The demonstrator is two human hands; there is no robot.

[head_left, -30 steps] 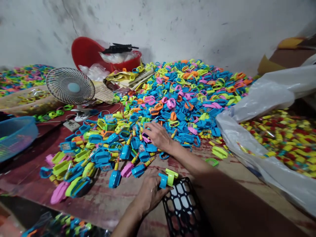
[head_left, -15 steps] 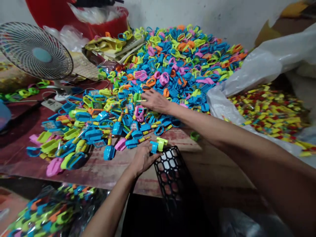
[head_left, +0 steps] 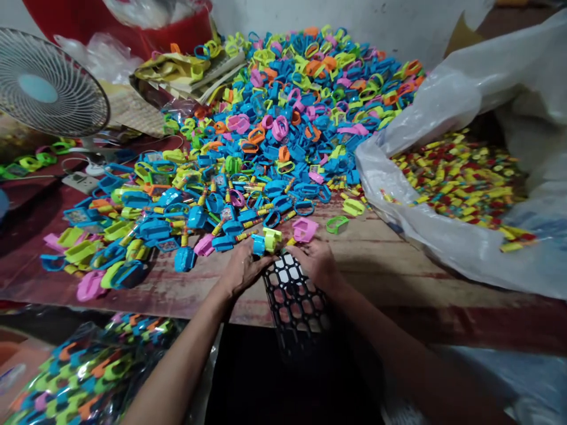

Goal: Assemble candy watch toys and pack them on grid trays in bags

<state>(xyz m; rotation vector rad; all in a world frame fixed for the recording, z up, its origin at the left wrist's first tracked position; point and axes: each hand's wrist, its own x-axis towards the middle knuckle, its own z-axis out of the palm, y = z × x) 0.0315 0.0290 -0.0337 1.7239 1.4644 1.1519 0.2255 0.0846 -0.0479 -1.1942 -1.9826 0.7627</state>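
A black grid tray point(head_left: 292, 304) with rows of rounded openings slants from the table edge toward me. My left hand point(head_left: 243, 268) grips its far left corner, thumb along the rim. Beside those fingers, a blue toy watch point(head_left: 258, 244) and a lime toy watch point(head_left: 272, 239) stand at the tray's far end. My right hand point(head_left: 319, 265) is closed at the far right corner, with a pink toy watch point(head_left: 305, 229) at its fingertips. A small yellow piece shows between the hands; the fingertips are partly hidden.
A big heap of coloured toy watches point(head_left: 283, 118) covers the back of the table point(head_left: 177, 298). On the right, a white plastic sack point(head_left: 447, 260) lies open with small yellow-red tubes point(head_left: 469, 183). A fan point(head_left: 48, 85) stands left; a bag of watches point(head_left: 80, 372) sits below.
My right hand has come back from the heap to the tray's far end, bringing a pink toy watch. The left hand stays at the tray. The whole view has shifted slightly.
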